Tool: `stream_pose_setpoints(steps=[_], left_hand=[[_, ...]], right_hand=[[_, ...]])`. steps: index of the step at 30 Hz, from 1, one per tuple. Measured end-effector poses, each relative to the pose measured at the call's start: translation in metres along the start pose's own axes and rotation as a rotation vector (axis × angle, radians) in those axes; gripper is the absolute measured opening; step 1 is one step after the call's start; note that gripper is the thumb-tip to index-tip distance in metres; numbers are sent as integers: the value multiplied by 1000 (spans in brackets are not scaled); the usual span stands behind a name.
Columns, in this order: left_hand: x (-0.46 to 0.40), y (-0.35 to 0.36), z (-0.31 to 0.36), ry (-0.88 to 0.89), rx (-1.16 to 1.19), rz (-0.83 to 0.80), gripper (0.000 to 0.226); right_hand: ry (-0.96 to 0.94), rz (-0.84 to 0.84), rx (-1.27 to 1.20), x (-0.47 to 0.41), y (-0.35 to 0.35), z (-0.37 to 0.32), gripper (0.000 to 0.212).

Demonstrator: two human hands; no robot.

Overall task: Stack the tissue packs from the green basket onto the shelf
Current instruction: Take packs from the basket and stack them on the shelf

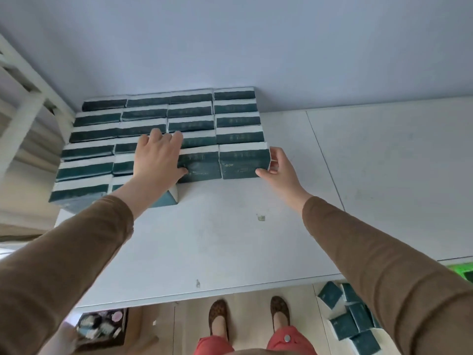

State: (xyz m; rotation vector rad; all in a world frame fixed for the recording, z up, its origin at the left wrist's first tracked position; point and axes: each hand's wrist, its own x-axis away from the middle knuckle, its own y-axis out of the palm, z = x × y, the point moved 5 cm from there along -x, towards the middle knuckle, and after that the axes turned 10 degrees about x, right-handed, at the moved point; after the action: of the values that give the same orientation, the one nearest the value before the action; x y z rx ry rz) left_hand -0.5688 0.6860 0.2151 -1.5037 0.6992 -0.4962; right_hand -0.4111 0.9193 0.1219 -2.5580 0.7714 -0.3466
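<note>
Dark green and white tissue packs [163, 116] stand in several stacked rows on the white shelf [230, 239], against the back wall. My left hand [157, 158] lies flat with fingers spread across the front packs, its thumb on the front middle pack [202, 163]. My right hand [277, 167] grips the right end of the front right pack [243, 162], thumb on its front face, fingers on its side. Several loose packs [350, 319] lie low at the right by the green basket [460, 271], only its corner showing.
A white slatted frame [23, 98] rises at the left. The shelf's right half [384, 162] is bare. Below the shelf's front edge are my feet [248, 316] on a pale floor and a box of small items [99, 326] at lower left.
</note>
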Motion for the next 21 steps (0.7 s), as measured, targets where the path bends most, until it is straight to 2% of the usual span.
stream_pose_setpoints(steps=[6,9,12,17,21], left_hand=[[-6,5,-2,80,2,25,59],[-5,3,1,85,16,13,57],[1,-1,11,114,2,30,65],[18,-16,93,384,175,69,74],[32,-16,184,489,358,-30,70]], right_hand=[[65,215,93,3,14,-7,43],[92,213,134,3,13,-11,42],[98,184,196,14,0,-10,44],[37,221,383,64,-45,-6,35],[19,287,516,122,-103,15,30]])
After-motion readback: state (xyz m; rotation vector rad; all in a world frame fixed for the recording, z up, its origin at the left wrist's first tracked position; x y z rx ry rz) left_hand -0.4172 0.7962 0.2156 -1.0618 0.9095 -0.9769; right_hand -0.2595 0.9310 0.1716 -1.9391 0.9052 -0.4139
